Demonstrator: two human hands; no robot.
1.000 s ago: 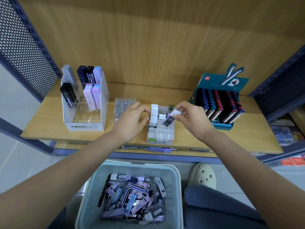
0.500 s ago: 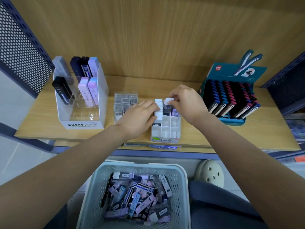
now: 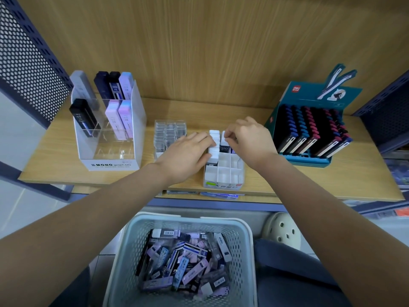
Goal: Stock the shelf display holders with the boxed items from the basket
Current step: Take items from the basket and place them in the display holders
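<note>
At mid-frame my right hand pinches the white top of a dark box, which stands in the back row of the white divided holder. My left hand lies flat, fingers straight against the white-capped boxes beside it. The basket, with more boxes inside, sits at bottom centre.

One view only, worn on the head, looking forward and down. Close to the shelf across the middle, right over the basket at the bottom edge.
</note>
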